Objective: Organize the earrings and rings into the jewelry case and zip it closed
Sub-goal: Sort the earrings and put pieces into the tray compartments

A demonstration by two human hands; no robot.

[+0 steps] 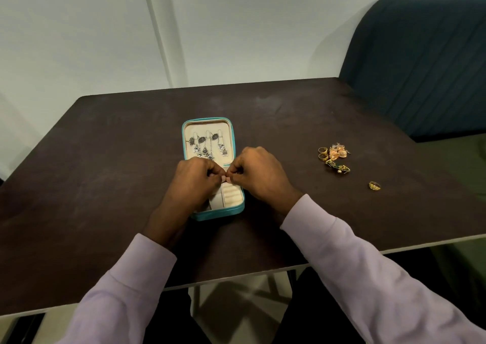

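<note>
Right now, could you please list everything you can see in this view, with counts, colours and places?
jewelry case: one, teal with cream lining, open, table centre
silver earrings: several, dark silver, hung in the case's far half
gold jewelry pile: one cluster, gold and rose-gold, table right
gold ring: one, gold, alone nearer than the pile
table: one, dark brown
chair: one, dark teal, far right
left hand: fingers curled, over the case
right hand: fingers curled, fingertips meeting the left's

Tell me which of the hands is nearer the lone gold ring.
Right. The right hand is over the jewelry case, with the lone gold ring off to its right; the left hand is farther away.
</note>
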